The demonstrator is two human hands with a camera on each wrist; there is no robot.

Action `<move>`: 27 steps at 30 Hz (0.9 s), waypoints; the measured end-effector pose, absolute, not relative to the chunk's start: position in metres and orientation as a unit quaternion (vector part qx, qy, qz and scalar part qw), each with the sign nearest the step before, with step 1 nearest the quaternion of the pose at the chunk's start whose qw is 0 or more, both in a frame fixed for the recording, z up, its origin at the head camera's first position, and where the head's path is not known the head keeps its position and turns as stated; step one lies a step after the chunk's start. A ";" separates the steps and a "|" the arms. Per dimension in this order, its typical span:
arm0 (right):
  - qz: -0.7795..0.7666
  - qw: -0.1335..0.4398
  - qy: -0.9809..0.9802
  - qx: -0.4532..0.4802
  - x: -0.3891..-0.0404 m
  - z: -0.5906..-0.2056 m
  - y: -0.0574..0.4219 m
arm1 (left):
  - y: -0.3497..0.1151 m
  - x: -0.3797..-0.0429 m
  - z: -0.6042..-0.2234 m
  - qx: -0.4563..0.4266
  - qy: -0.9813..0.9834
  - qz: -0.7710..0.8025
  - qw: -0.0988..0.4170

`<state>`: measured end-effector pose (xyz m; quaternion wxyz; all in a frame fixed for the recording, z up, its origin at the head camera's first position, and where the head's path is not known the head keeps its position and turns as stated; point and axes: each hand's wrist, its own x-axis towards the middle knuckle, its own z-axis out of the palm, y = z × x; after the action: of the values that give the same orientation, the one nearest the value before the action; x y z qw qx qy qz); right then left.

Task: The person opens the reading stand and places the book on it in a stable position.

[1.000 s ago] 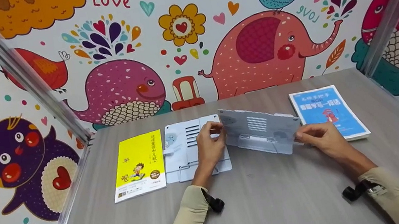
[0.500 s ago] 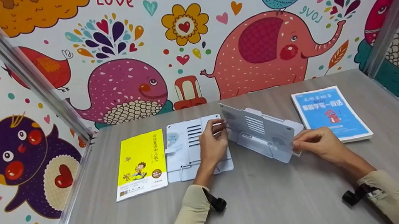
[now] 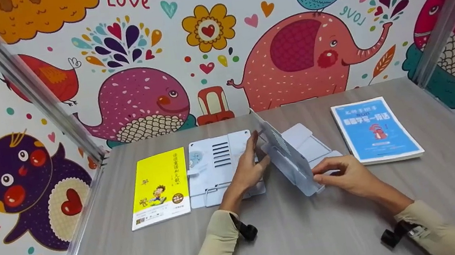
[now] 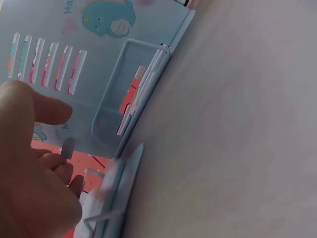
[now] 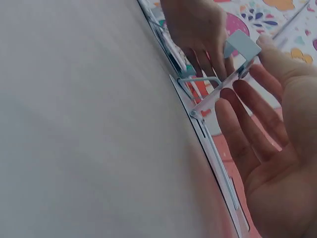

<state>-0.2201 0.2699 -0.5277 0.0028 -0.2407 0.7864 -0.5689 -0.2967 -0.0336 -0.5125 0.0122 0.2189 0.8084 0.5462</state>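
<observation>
A pale blue-grey folding book stand (image 3: 287, 154) stands in the middle of the table, its slotted panel raised and a flat plate (image 3: 300, 137) spread behind it. With thumb and forefinger, my right hand (image 3: 352, 176) pinches the panel's near right corner. My left hand (image 3: 247, 171) is at the panel's far left side, fingers extended; whether they touch it is hard to tell. Beside that hand is a second book stand (image 3: 205, 173), partly covered by the forearm. The left wrist view gives a slotted panel (image 4: 109, 64) with a cartoon print and a wire holder.
A yellow book (image 3: 158, 186) lies left of the second stand. On the right is a blue-covered book (image 3: 377, 131). A printed wall (image 3: 211, 72) with metal posts (image 3: 451, 11) closes off the table's back (image 3: 305, 236).
The held stand has turned, its right end swinging towards me and leftwards with my right hand, and its rear plate has come into view. My left fingers have straightened from a pinch.
</observation>
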 end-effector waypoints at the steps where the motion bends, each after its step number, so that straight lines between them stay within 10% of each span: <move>1: -0.567 0.007 0.788 -0.241 -0.219 -0.527 0.268 | -0.033 -0.296 -0.511 0.219 0.807 0.549 0.011; 8: -0.540 0.028 0.803 -0.249 -0.225 -0.522 0.272 | -0.026 -0.290 -0.491 0.213 0.782 0.584 -0.047; 18: -0.443 -0.057 0.867 -0.223 -0.238 -0.528 0.285 | -0.017 -0.269 -0.471 0.308 0.790 0.455 -0.270; 27: -0.383 -0.033 0.897 -0.217 -0.241 -0.525 0.284 | -0.018 -0.247 -0.465 0.310 0.832 0.356 -0.293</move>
<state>-0.2410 0.2835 -0.5252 -0.0329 -0.2168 0.8972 -0.3834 -0.2473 -0.0177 -0.4647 -0.2933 0.3097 0.8316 0.3556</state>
